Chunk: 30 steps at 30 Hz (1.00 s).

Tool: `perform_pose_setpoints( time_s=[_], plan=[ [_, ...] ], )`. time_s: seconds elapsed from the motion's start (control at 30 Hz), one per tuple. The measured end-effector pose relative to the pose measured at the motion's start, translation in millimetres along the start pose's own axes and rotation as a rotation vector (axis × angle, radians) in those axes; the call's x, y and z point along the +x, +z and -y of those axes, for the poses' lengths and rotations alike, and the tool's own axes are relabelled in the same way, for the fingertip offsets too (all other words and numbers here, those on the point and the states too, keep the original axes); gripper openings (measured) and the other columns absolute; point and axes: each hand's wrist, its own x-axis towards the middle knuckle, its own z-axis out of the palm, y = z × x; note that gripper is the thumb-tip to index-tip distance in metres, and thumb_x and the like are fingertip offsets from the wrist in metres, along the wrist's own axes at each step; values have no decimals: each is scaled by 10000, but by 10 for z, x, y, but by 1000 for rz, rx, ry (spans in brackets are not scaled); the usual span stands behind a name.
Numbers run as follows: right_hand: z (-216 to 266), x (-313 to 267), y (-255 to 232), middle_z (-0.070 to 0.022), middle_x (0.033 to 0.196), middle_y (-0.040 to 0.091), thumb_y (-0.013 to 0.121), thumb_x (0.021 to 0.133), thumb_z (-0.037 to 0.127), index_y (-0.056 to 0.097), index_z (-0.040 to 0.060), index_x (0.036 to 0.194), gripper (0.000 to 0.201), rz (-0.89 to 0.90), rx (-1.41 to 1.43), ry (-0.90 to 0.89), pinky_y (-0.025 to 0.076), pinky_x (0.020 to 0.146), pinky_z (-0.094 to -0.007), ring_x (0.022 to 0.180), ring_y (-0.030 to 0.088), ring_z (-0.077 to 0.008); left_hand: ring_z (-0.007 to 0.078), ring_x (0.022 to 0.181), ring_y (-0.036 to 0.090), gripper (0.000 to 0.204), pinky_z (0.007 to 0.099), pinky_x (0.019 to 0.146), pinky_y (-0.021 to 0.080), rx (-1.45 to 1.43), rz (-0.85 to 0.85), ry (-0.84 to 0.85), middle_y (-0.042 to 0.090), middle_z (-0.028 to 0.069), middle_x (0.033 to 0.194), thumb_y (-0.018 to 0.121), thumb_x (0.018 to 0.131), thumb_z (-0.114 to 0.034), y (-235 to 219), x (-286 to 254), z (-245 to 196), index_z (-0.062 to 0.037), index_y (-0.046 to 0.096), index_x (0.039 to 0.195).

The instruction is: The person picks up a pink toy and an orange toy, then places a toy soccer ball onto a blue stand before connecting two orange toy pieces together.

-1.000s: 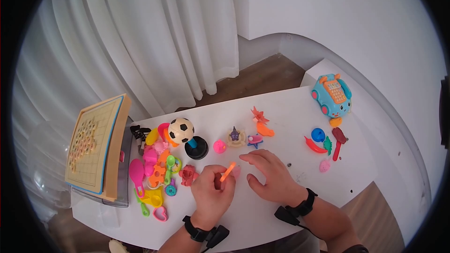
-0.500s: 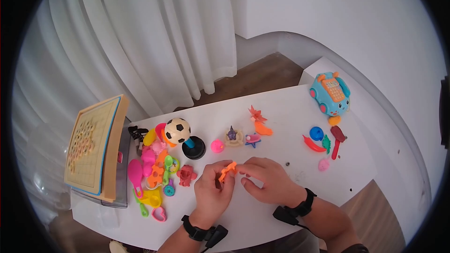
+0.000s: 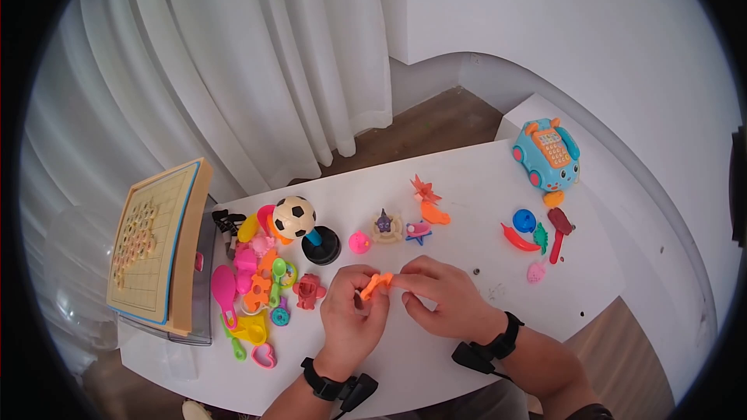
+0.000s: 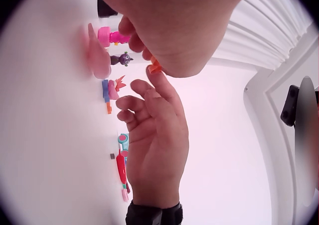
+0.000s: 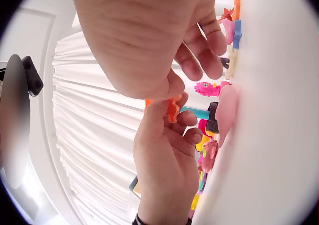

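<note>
Nearest: two wrists, each banded by a black strap (image 3: pixel 507 334), forearms coming in over the near edge of the white bench (image 3: pixel 420 369).

Left hand (image 3: pixel 350 323): grasping, thumb and forefinger pinching a small wavy-edged orange piece (image 3: pixel 377 286). The piece is held up off the bench, between the two hands.

Right hand (image 3: pixel 447 302): released, nothing gripped. Forefinger reaches across and its tip touches the right end of the orange piece; thumb stands apart below, other fingers loosely bent (left wrist view).

On the bench below the hands: a pale pink piece (image 4: pixel 98 58), visible in both wrist views.

Left of the left hand: a dull red figure mould (image 3: pixel 309 291) just beside it, then a crowded heap of coloured toys. Heap includes a pink heart ring (image 3: pixel 264 355) at the near side, a yellow piece (image 3: pixel 253 329) and a pink spoon (image 3: pixel 224 289).

Beyond the hands, left to right: a toy football (image 3: pixel 294 218) on a black base (image 3: pixel 321 246), a bright pink toy (image 3: pixel 359 242), a purple figure (image 3: pixel 384 222) on a cream ring, a blue star (image 3: pixel 419 236).

Right side: red chilli (image 3: pixel 519 239), blue cup (image 3: pixel 524 222), red hammer (image 3: pixel 559 235), grouped near one another.

Farther: a blue toy telephone (image 3: pixel 546 157) at the far right corner; white curtain (image 3: pixel 272 54) behind.
</note>
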Motion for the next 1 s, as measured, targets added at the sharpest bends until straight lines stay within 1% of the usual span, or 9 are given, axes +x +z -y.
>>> perform_pose_setpoints(
  time_s=[0.13, 0.2, 0.27, 0.33, 0.4, 0.47, 0.6, 0.8, 1.0],
  plan=[
    [-44, -37, 4, -70, 979, 679, 701, 845, -8, 715, 93, 1186, 355, 73, 3, -9, 558, 692, -339, 775, 687, -237, 51, 729, 577, 226, 203, 609, 454, -159, -19, -27, 673, 41, 961, 712, 958, 26, 39, -54, 62, -26, 543, 1099],
    [3, -23, -12, -80, 973, 679, 693, 851, -26, 728, 84, 1161, 331, 91, 0, 41, 563, 711, -321, 799, 693, -231, 51, 736, 593, 183, 199, 614, 459, -157, -16, -185, 674, 41, 970, 717, 959, 11, 13, -75, 8, -28, 569, 1059],
    [103, 28, -32, -80, 935, 679, 689, 863, -23, 730, 63, 1114, 268, -76, 109, 155, 554, 686, -313, 773, 686, -231, 45, 722, 580, 154, 199, 606, 451, -76, 21, -152, 669, 31, 943, 720, 960, 0, -33, -37, -77, -32, 587, 1031],
    [194, 71, -57, -81, 915, 677, 697, 876, -12, 726, 54, 1097, 232, -100, 128, 153, 549, 674, -308, 759, 683, -224, 39, 707, 568, 129, 199, 599, 444, 5, 59, -117, 665, 20, 916, 724, 961, -12, -51, -21, -95, -35, 604, 1003],
    [169, 65, -57, -81, 895, 675, 706, 889, -1, 723, 46, 1079, 196, -126, 147, 152, 543, 662, -304, 746, 679, -218, 122, 634, 612, 94, 251, 568, 486, 37, 59, -135, 667, 68, 849, 749, 927, -46, -53, -26, -88, -34, 670, 977],
    [42, 10, -42, -84, 889, 671, 730, 914, 37, 716, 48, 1078, 166, 34, 64, 79, 529, 642, -296, 736, 679, -199, 148, 630, 614, 100, 261, 573, 490, 45, 69, -91, 662, 72, 845, 749, 929, -58, -59, 9, -89, -34, 669, 983],
    [23, -30, -41, -72, 879, 671, 749, 922, 63, 713, 54, 1065, 148, 89, 52, 125, 519, 630, -290, 737, 679, -181, 205, 649, 639, 115, 294, 602, 516, 7, 94, -91, 664, 83, 856, 745, 930, -72, -45, -9, -46, -37, 661, 1000],
    [88, 31, -37, -41, 853, 675, 739, 933, 121, 692, 78, 1072, 153, -24, 98, 145, 523, 586, -307, 654, 656, -180, 199, 650, 698, 159, 307, 603, 551, 115, 154, -24, 701, 79, 796, 761, 933, -85, -41, -23, -41, -49, 649, 1040],
    [7, -14, -33, -52, 846, 665, 759, 911, 71, 703, 66, 1077, 176, 119, 25, 129, 508, 599, -295, 684, 653, -171, 132, 606, 688, 221, 266, 580, 549, 76, 105, -119, 712, 62, 762, 802, 916, -84, -9, -70, -26, -49, 635, 1056]
  ],
)
